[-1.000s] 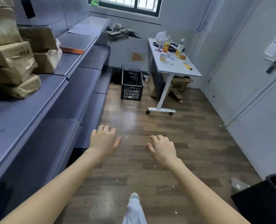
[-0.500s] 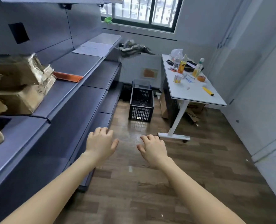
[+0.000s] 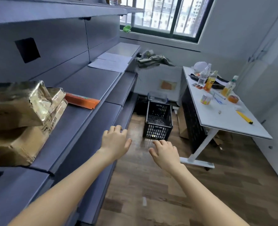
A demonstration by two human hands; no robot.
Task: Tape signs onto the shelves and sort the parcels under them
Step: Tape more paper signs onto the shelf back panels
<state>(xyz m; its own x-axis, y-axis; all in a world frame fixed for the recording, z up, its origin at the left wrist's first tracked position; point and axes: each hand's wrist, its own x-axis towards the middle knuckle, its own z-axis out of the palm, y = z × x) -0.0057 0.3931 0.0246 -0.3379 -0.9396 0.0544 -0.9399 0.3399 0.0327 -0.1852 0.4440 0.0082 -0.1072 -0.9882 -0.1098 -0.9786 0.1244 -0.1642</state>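
Task is being judged as barely begun. No sign is being shown taped on any shelf (image 3: pixel 89 85) edge in view; the parcels (image 3: pixel 19 111) are being kept in one unsorted heap.

- Left hand (image 3: pixel 114 141) and right hand (image 3: pixel 165 152): both are being held out over the floor, fingers (image 3: pixel 113 128) loosely spread and slightly curled, nothing being gripped.
- Parcels: lying to the left of the left fingers, up on the middle shelf, well apart. At least three are being counted, stacked and touching; a fourth corner is being cut off by the frame edge.
- Paper sheets (image 3: pixel 110 62): two, likely the signs, lying far ahead of the left fingers on the same shelf.
- Orange flat pack (image 3: pixel 82 101): one, between parcels and sheets.
- Tape rolls (image 3: pixel 233 99): two, on the worktop (image 3: pixel 216 121) ahead and right of the right fingers.
- Bottles (image 3: pixel 210 80): three, beside the tape.
- Black crate (image 3: pixel 158 123): one, just ahead of both sets of fingers.

Left to do: fetching tape and sheets, taping, sorting.
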